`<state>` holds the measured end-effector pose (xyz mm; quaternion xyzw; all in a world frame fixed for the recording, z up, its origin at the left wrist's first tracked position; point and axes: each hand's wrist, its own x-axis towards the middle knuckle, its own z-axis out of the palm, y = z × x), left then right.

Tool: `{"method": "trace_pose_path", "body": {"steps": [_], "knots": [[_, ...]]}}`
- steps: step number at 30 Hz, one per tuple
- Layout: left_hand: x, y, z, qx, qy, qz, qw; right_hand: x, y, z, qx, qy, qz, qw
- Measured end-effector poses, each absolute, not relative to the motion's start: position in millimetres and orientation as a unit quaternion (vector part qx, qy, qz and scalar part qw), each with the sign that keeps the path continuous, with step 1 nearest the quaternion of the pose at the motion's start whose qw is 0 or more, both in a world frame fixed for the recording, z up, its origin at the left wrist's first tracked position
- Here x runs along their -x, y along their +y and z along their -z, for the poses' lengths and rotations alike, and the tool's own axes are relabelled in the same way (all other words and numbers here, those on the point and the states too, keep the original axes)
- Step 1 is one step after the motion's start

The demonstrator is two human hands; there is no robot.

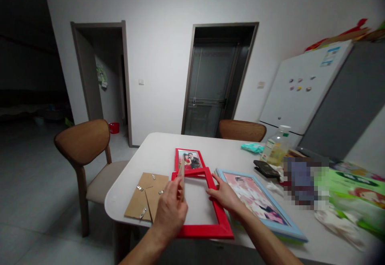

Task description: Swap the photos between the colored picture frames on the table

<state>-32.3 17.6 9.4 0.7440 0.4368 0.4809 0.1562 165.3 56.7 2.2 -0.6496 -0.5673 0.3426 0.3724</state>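
Observation:
An empty red picture frame [207,230] is tilted up at the near side of the table, with the tabletop showing through its opening. My right hand [224,193] grips the frame's right side, thumb on the front face. Closed at the frame's left side, my left hand [172,207] holds a thin tan piece [182,172] seen nearly edge-on; its exact kind is unclear. Behind lies a smaller red-framed photo [192,161], partly covered by the empty frame. Left of my left hand lies a brown backing board [136,197] with metal clips, partly under another brown piece.
A light-blue framed picture [261,201] lies right of my right hand. Farther right are a black wallet-like item [266,169], a plastic bottle [275,144], a teal wrapper [252,148] and a green package [351,189]. Wooden chairs [82,144] stand by the white table [156,148].

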Motion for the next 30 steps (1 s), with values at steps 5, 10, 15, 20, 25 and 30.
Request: {"method": "trace_pose_path", "body": {"steps": [5, 10, 15, 20, 25, 30], "knots": [[81, 24, 3, -0.616, 0.570, -0.498, 0.219, -168, 58, 21, 0.707, -0.647, -0.116, 0.261], [100, 25, 30, -0.626, 0.586, -0.443, 0.261, -163, 57, 33, 0.715, -0.665, -0.064, 0.208], [98, 25, 38, -0.689, 0.590, -0.363, 0.215, -162, 58, 36, 0.724, -0.669, -0.028, 0.169], [99, 24, 40, -0.727, 0.588, -0.327, 0.139, -162, 59, 39, 0.722, -0.674, -0.003, 0.157], [101, 26, 41, -0.748, 0.569, -0.323, 0.112, -161, 59, 41, 0.713, -0.677, 0.005, 0.184], [92, 22, 43, -0.775, 0.542, -0.309, 0.103, -143, 52, 39, 0.666, -0.688, -0.051, 0.285]]}}
